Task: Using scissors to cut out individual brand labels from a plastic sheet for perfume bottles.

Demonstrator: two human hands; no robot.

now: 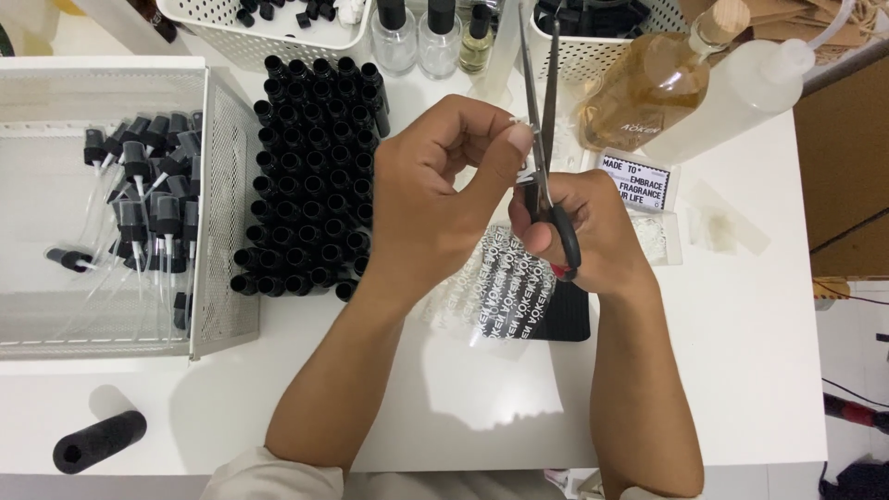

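L hand [435,185] pinches a small white tube [515,121] at its fingertips, above the white surface [741,352]; R hand [579,231] grips scissors [542,111], blades open w/ the tube between. Best to keep the pinch steady & cut square. Clear printed sleeves [500,292] lie under the hands; white rectangular label card [635,182] just right.

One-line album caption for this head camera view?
Right hand works black-handled scissors at a thin white tube pinched by the left hand.

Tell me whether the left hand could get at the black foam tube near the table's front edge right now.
Probably not yet: the left hand is pinching a small white piece at the scissors. The way to the black foam tube over the table looks free.
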